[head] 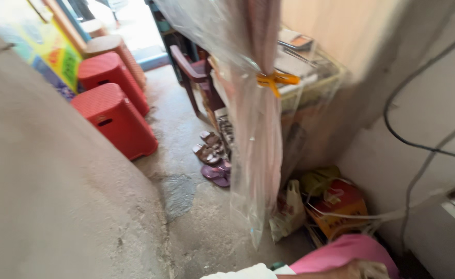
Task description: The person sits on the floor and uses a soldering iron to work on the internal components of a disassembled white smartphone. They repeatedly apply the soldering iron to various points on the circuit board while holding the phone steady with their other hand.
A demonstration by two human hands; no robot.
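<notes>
Head view: only a sliver of one of the hands [359, 269] shows at the near bottom edge, blurred, against pink cloth [341, 251]; which one it is and its grip cannot be told. Other hand out of frame. Nearest thing: hanging clear plastic sheet [253, 155], gathered by a yellow tie [276, 80]. Red stools [114, 119] far left; sandals [212, 157] on floor.

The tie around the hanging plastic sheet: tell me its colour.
Yellow-orange tie, seen in the head view.
</notes>
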